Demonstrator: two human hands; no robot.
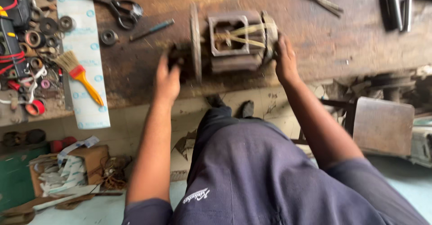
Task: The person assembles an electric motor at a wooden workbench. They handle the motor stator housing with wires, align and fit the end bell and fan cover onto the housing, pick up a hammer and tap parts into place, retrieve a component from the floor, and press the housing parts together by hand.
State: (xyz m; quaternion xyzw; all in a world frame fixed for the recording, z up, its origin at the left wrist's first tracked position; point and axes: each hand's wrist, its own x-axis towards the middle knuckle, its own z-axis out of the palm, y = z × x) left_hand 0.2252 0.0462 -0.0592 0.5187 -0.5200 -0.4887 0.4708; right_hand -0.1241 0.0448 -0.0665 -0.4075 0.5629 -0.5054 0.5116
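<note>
A motor (pixel 234 42) lies on its side near the front edge of a worn wooden bench (pixel 342 40), its square opening facing up with pale windings showing inside. The left hand (pixel 167 78) grips the motor's left end, where a dark shaft stub sticks out beyond a round flange; the fingers curl around that end, though blur hides exactly how they close. The right hand (pixel 285 60) presses flat against the right end cover, fingers spread wide over its rim. Both forearms reach up from a dark blue garment, and two dark shoes show on the tiled floor below the bench edge. Behind the motor, to the left, lie scissors (pixel 114 4) and a thin blue-handled tool (pixel 152 29), apart from the motor. A white paper strip (pixel 85 49) runs across the bench at far left, with a brush (pixel 80 75) with an orange handle resting on it and a bearing (pixel 108 37) just beside it. Further left sits a heap of rings, washers and red wires. A metal stool (pixel 382 126) stands on the right, below the bench.
</note>
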